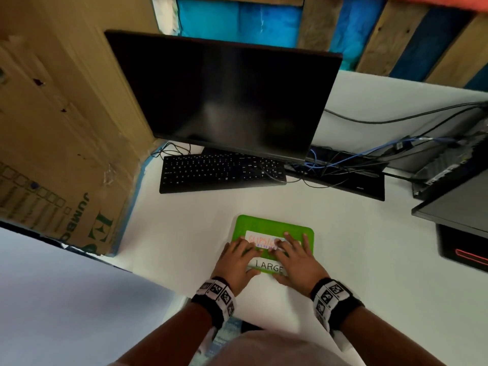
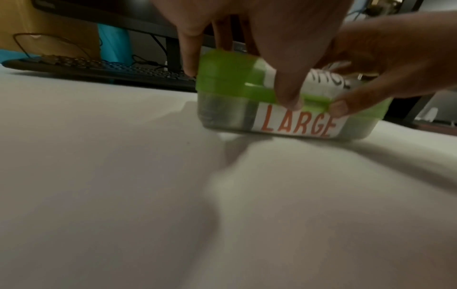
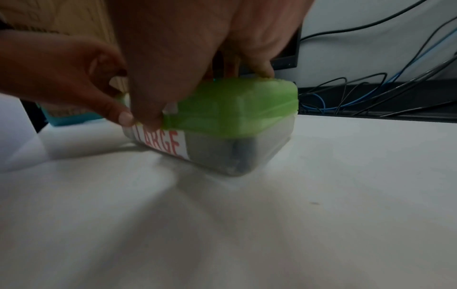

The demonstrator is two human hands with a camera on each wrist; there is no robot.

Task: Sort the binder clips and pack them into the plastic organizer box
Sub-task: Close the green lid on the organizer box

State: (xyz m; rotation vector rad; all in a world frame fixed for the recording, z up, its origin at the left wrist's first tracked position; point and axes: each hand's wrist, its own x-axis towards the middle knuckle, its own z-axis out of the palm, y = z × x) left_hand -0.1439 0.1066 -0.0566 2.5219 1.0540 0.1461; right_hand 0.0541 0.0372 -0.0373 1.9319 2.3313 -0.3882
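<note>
The plastic organizer box [image 1: 272, 223] stands on the white table with its green lid down; a white label on the front reads LARGE. My left hand [image 1: 237, 256] lies over the lid's left half and my right hand [image 1: 298, 256] over its right half, fingers spread flat on top. In the left wrist view my left thumb [image 2: 289, 93] presses the green latch at the front of the box [image 2: 222, 78]. The right hand's thumb [image 2: 343, 107] sits beside it. Through the clear base of the box [image 3: 235, 109], dark blurred shapes [image 3: 237, 156] show.
Behind the box lie a black keyboard [image 1: 221, 173] and a dark monitor [image 1: 224, 96]. A big cardboard box [image 1: 52, 128] walls off the left. Tangled cables [image 1: 356, 159] and a computer case [image 1: 454, 180] fill the right side.
</note>
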